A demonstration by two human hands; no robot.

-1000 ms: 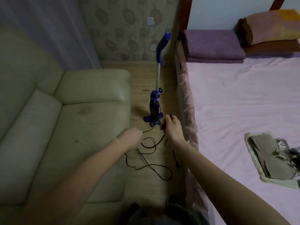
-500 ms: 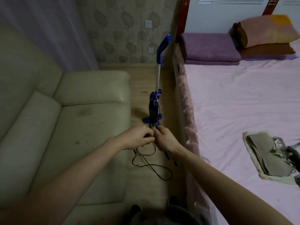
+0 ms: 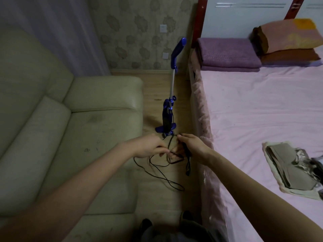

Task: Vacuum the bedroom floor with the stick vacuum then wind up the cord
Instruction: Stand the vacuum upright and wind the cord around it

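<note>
Both my forearms reach forward over the narrow strip of wood-look floor (image 3: 157, 88) between sofa and bed. Near my feet, slack loops of thin black cord (image 3: 167, 180) lie on the boards, one long loop trailing toward me.

Left hand (image 3: 148, 145): knuckles up, fingers curled, pinching a strand of cord at the fingertips. Right hand (image 3: 194, 145): fingers wrapped around a gathered bundle of cord, with a short doubled length hanging below the fist. The hands are near each other but not touching, and cord runs between them.

Just past the hands the vacuum (image 3: 167, 119) stands upright on the floor: glossy blue plastic body, small flat blue foot, thin silver metal tube, angled blue handle at the top. Cord runs down its body to the foot. No readable branding on it.

Left: the sofa (image 3: 70, 128), pale greenish, smooth leather-like, puffy cushions with scuff marks. Right: the bed (image 3: 262, 110) with a pink sheet that has a frilly edge. A crumpled grey-beige bundle (image 3: 288, 166) sits on it near the right edge.

Far: a folded purple blanket (image 3: 227, 53), stacked pillows (image 3: 286, 39), and floral-patterned wallpaper with two white wall plates (image 3: 162, 28).
</note>
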